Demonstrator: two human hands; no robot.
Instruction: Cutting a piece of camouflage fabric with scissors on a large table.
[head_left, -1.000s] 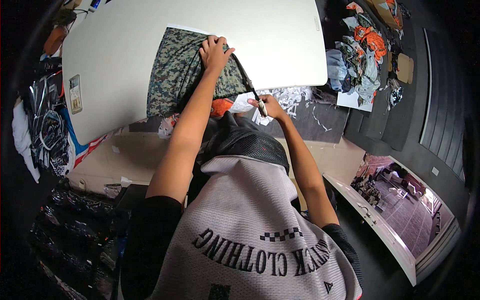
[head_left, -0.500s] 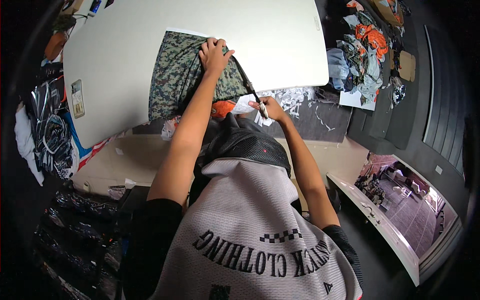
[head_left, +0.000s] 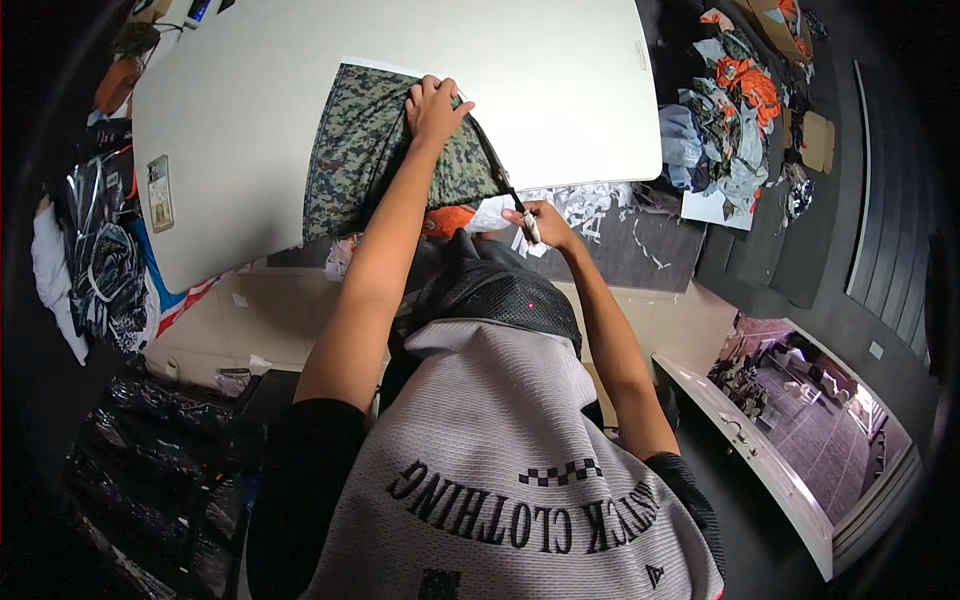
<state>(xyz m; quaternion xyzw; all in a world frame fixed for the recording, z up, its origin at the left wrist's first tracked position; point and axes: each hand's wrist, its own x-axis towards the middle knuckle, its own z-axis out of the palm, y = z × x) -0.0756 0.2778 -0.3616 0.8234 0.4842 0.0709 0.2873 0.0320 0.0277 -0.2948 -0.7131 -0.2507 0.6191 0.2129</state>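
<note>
A green camouflage cloth piece (head_left: 352,135) lies on the white table (head_left: 560,90), its lower edge at the table's near side. A pale strip shows along the cloth's far edge. My left hand (head_left: 434,114) rests on the far right part of the cloth, fingers spread and pressing it down. My right hand (head_left: 550,224), just off the near table edge, grips a pair of scissors (head_left: 517,203) with dark blades and a light-coloured handle. The blades lie along the cloth's right edge and point toward my left hand; their tips are hard to make out.
A phone (head_left: 160,194) lies at the table's left edge. Orange and white scraps (head_left: 448,220) sit below the near edge, with white paper strips (head_left: 590,205) farther right. A heap of fabric offcuts (head_left: 735,125) is at right. Plastic-wrapped bundles (head_left: 150,450) stand at lower left.
The whole view has shifted slightly, so the table and cloth sit a little farther right. Both hands keep nearly the same place on the cloth and scissors.
</note>
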